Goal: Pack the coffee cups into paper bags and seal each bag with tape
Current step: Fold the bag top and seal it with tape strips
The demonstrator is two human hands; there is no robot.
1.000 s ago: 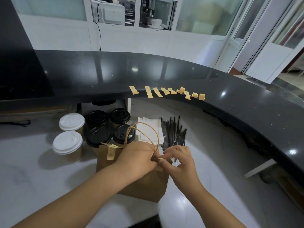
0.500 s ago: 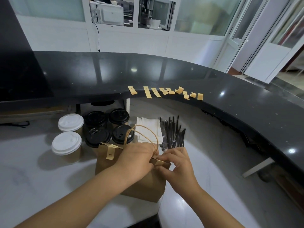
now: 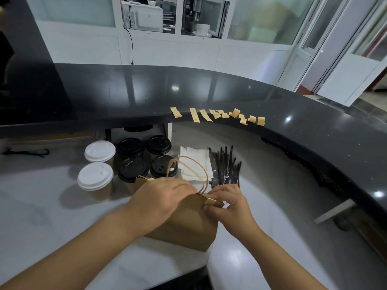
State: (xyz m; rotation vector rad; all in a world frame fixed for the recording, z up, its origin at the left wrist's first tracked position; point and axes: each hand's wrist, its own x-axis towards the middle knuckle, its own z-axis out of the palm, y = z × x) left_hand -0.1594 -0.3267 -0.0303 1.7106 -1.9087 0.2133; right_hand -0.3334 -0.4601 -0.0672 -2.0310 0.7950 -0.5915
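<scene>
A brown paper bag (image 3: 188,225) with twine handles (image 3: 196,170) stands on the white counter (image 3: 41,206) in front of me. My left hand (image 3: 161,200) lies over the bag's folded top and holds it closed. My right hand (image 3: 228,203) pinches a tape strip (image 3: 212,201) at the top's right corner. Behind the bag stand two white-lidded coffee cups (image 3: 95,178) and several black-lidded cups (image 3: 133,169). Several tan tape strips (image 3: 217,115) stick along the black bar ledge (image 3: 272,114).
White napkins (image 3: 195,160) and a bundle of wrapped black straws (image 3: 225,166) lie behind the bag. The raised black ledge curves round the back and right of the counter. A black cord (image 3: 25,152) lies at the far left.
My right hand has shifted along the bag's top edge to its right corner, pressing the tape there. My left hand stays on the folded top. The view has tilted slightly.
</scene>
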